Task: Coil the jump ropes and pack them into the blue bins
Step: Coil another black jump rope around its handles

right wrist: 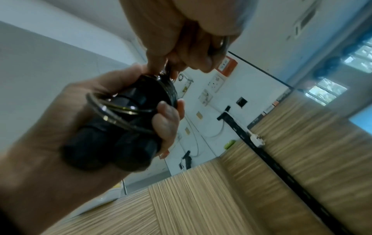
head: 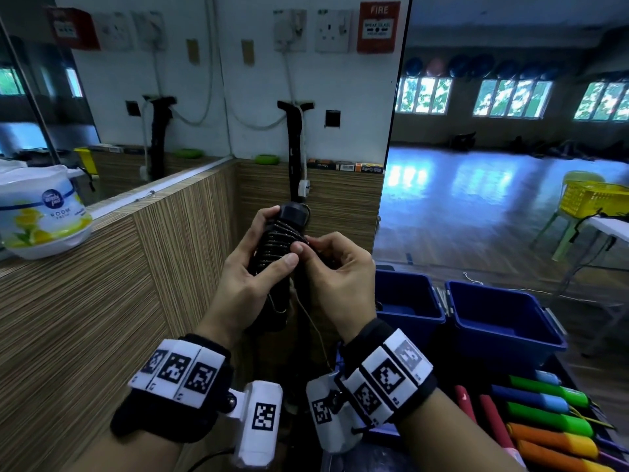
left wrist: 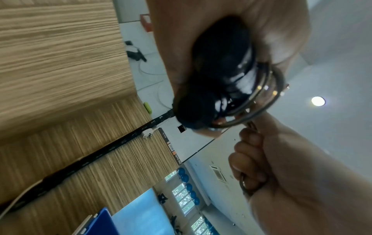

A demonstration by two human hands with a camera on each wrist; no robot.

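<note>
Two black jump-rope handles [head: 284, 240] stand side by side, upright, with thin rope cord [head: 282, 233] wound round them in several turns. My left hand [head: 252, 270] grips the pair, its thumb pressed on the coils. My right hand [head: 335, 270] pinches the cord beside the coils, and a loose length [head: 313, 325] hangs down. In the left wrist view the handles [left wrist: 219, 76] and cord loops [left wrist: 259, 103] fill the palm. The right wrist view shows the handle ends [right wrist: 112, 147] and the cord [right wrist: 120, 114]. Two blue bins [head: 408, 304] [head: 503, 318] stand open at the lower right.
Several coloured jump-rope handles [head: 551, 413] lie at the bottom right. A wood-grain counter [head: 85, 301] with an air-freshener tub [head: 41, 212] runs on the left. A yellow basket [head: 592, 199] sits on a table at the far right. Mirrors and a wall are ahead.
</note>
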